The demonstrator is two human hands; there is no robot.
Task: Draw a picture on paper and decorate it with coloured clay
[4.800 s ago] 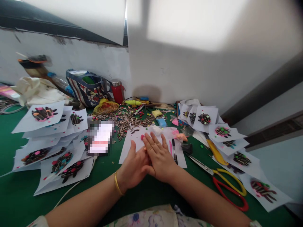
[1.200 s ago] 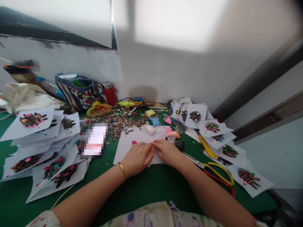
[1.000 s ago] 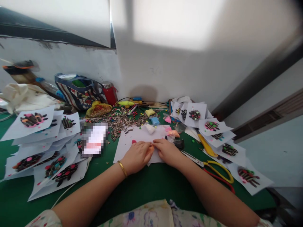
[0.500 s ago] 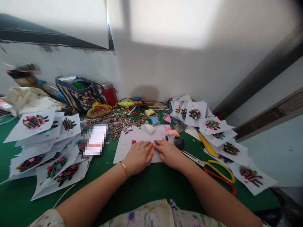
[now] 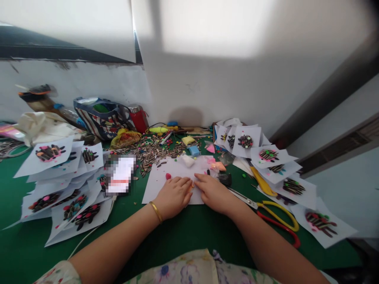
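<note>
A white sheet of paper (image 5: 154,185) lies on the green table. My left hand (image 5: 175,197) rests on it, palm down, fingers together and pointing right; a bit of orange clay (image 5: 192,185) shows by its fingertips. What lies under the palm is hidden. My right hand (image 5: 211,193) lies flat at the sheet's right part, fingers stretched toward the left one, a small gap between them. Beyond the hands on the sheet are a red clay ball (image 5: 168,176) and a white clay lump (image 5: 187,160).
Scissors (image 5: 278,215) lie right of my right hand. Papers with seed pictures (image 5: 44,201) are stacked at the left, and others (image 5: 293,187) at the right. A phone (image 5: 121,173), loose seeds (image 5: 148,157), a bag (image 5: 102,116) and a red flask (image 5: 138,118) stand or lie farther back.
The view has shifted slightly, so the side stacks appear a little displaced. Both hands stay almost where they were on the paper.
</note>
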